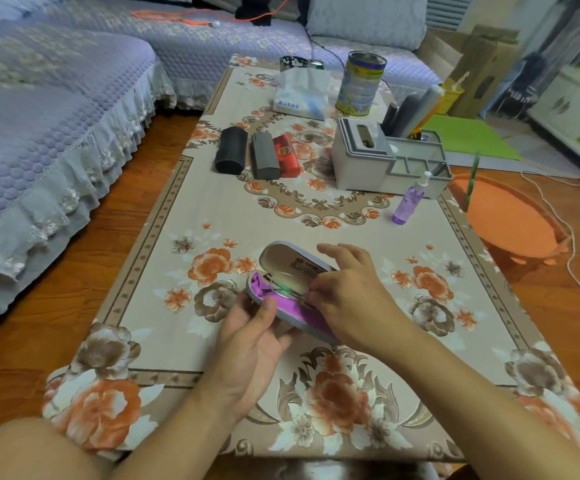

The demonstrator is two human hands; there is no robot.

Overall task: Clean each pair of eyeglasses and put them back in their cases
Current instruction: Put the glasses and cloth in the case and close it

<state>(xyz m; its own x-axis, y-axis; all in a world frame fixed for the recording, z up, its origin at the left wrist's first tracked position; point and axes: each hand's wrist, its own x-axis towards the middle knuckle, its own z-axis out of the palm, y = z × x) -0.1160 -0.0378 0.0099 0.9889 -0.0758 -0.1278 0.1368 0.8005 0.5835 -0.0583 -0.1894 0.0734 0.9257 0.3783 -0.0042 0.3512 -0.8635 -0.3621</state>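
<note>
— Looking down from the head camera, where do your hands sit?

— Your left hand [247,336] cups the open grey case [281,289] from below, its thumb curled over the near rim and its fingers wrapped under the shell. The case is lifted just above the floral tablecloth [281,216], lid tipped back toward the far side.

— And the eyeglasses?

— The eyeglasses [290,280] lie folded in the lower half, on the purple cloth [274,301] that lines it. You can see one lens; the other is hidden under your right hand [347,296]. That hand comes over the case from the right, its thumb and curled fingers pinching the frame at its right end, while the index finger stretches out above the lid's edge.

— What else is on the table?

— Farther back, three closed cases lie side by side: a black case [231,150], a dark grey case [264,155] and a red case [286,155], the last two touching. To their right stands a grey organiser [385,161], with a purple spray bottle [409,199] just beside its near corner. Behind are a tissue pack [300,95] and a tin can [361,83].
</note>
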